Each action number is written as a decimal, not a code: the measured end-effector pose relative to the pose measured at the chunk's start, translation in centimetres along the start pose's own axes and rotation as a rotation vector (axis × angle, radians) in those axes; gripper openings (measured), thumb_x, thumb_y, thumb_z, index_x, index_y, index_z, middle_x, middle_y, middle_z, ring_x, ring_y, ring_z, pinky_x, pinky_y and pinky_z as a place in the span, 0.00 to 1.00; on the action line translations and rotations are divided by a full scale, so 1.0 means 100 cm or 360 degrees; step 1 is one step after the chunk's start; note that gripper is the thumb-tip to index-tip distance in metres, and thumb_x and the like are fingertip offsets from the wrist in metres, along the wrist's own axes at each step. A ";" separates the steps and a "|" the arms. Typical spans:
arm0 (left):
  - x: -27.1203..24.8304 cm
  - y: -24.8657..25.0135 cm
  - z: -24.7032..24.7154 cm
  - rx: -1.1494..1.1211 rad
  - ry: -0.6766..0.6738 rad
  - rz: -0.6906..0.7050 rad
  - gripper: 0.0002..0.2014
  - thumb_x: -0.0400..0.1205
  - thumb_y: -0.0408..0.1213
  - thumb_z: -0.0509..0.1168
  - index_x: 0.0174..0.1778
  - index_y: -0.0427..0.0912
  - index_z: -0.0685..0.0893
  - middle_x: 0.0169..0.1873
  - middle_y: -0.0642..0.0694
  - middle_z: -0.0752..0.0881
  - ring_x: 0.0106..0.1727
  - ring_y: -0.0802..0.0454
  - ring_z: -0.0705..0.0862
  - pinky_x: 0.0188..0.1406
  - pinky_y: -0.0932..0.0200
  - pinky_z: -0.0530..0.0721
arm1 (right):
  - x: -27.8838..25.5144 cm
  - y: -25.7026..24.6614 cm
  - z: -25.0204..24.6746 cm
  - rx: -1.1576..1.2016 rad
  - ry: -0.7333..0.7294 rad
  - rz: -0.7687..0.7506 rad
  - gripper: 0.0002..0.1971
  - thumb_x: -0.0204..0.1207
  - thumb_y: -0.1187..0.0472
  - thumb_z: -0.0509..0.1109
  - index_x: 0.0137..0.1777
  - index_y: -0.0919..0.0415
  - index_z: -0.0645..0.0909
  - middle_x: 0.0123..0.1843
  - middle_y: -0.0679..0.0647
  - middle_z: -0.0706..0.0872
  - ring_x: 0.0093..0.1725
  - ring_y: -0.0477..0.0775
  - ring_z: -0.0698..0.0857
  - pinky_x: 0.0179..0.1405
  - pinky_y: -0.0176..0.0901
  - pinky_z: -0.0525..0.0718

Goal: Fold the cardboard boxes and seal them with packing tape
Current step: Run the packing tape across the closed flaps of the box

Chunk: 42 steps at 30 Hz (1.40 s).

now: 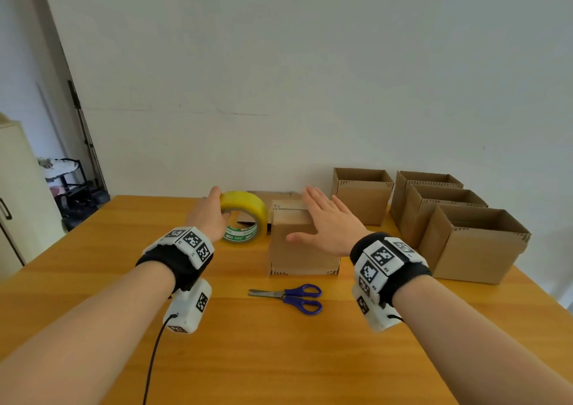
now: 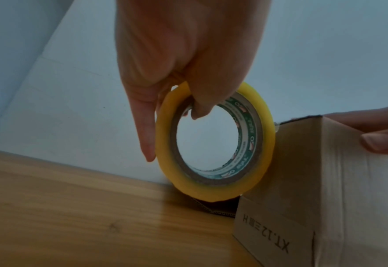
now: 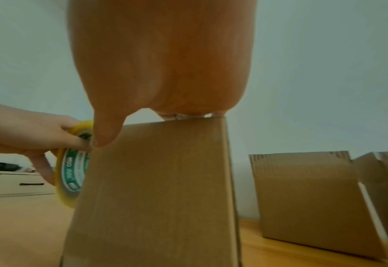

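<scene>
Left grip: I pinch the tape roll.
Right grip: spread flat on the closed box.
Risk: I think the strip wrinkles if the box slides.

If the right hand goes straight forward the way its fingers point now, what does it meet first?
Probably nothing close: the right hand lies flat on the closed box, fingers pointing toward the wall. The open boxes stand to its right. Depth is unclear.

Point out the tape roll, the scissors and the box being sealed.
tape roll [image 1: 248, 201]: head view, yellow outer band.
scissors [image 1: 302, 290]: head view, blue handle.
closed box [image 1: 297, 252]: head view, near side face.
</scene>
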<state>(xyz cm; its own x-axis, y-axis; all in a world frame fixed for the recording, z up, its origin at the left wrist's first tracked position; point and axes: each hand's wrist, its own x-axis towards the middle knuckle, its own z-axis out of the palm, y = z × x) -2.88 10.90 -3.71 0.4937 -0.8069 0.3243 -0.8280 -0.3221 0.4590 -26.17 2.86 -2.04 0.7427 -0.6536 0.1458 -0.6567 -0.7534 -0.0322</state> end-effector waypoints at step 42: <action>-0.019 0.019 -0.021 -0.0210 -0.0706 0.0222 0.18 0.80 0.48 0.67 0.62 0.44 0.83 0.59 0.47 0.84 0.54 0.54 0.79 0.50 0.62 0.73 | 0.004 -0.013 0.006 0.0191 0.0002 -0.0191 0.33 0.81 0.44 0.61 0.83 0.47 0.54 0.85 0.48 0.56 0.84 0.50 0.52 0.82 0.48 0.47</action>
<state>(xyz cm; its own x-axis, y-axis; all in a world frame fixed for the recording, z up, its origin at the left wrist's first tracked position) -4.83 12.88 -1.77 0.1959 -0.9804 0.0194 -0.8233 -0.1536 0.5464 -24.94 3.54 -2.53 0.8145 -0.5585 0.1571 -0.5431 -0.8292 -0.1324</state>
